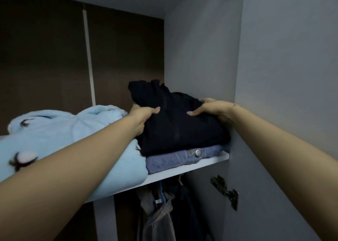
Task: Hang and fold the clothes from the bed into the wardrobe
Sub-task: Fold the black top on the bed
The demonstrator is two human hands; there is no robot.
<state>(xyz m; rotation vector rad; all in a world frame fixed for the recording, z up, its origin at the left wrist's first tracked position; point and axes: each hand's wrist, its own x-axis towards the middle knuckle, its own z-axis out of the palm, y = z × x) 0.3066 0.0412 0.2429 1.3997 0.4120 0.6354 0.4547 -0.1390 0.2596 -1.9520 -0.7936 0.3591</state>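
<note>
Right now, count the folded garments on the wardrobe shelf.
3: a dark garment held by both hands atop a blue denim one, and a light blue fleece at left. Others may be hidden behind.

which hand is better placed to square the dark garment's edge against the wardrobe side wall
Right. The right hand already grips the dark folded garment on the side next to the wardrobe side wall; the left hand holds the far side, beside the light blue fleece.

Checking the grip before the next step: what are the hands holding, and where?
Both hold the dark folded garment atop the denim piece: left hand on its left edge, right hand on its right edge.
</note>
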